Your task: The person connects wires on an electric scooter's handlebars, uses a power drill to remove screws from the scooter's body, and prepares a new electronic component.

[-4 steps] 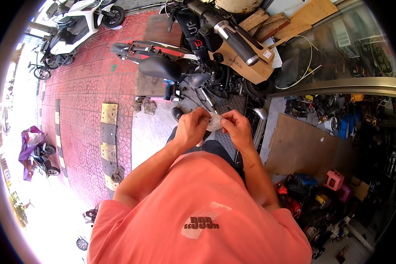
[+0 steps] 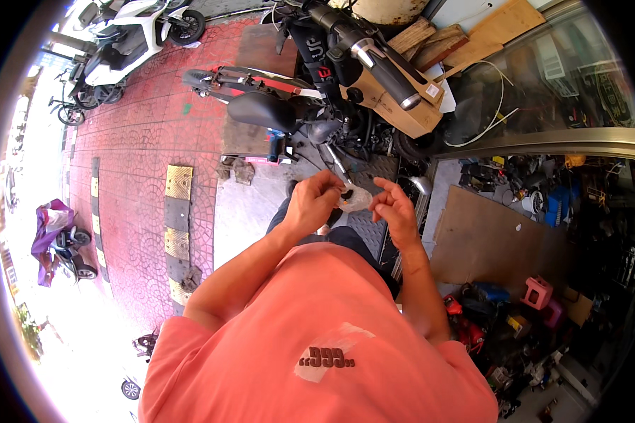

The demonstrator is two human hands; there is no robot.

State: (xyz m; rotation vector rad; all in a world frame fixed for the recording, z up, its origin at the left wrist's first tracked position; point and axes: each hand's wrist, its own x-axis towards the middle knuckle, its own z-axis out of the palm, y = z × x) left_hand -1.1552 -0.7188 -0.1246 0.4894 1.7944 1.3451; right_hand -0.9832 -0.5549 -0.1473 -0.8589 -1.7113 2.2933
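Left hand [image 2: 312, 203] has a small clear plastic bag [image 2: 360, 200] pinched between thumb and fingertips, closed down on its left edge. There's a little dark thing [image 2: 347, 194] showing at the bag, but it's too small to say what it is. The bag's up in front of the belly, between the two hands. Right hand [image 2: 396, 213] is just to the right of it, fingers curled but parted, nothing gripped as far as I can see; can't tell if a fingertip is brushing the bag's edge.

Nearer than the hands it's all coral T-shirt [image 2: 282, 303]. Past them, on the far side, there's a two-wheeler with a black seat [image 2: 261, 111], and a dark handlebar grip [image 2: 399, 88] pokes out to the right of that, over a cardboard box [image 2: 420, 116]. A blue and black tool [image 2: 274, 144] sits just on the near side of the seat, with a crumpled rag [image 2: 243, 172] near it on the left.

Way off left: a black and yellow speed bump [image 2: 178, 211] on red paving [image 2: 130, 183], plus a white scooter [image 2: 130, 49] at the far left. Over on the right, a flat brown sheet [image 2: 480, 236] lies on the floor, with a pink stool [image 2: 537, 292] nearer and further right.
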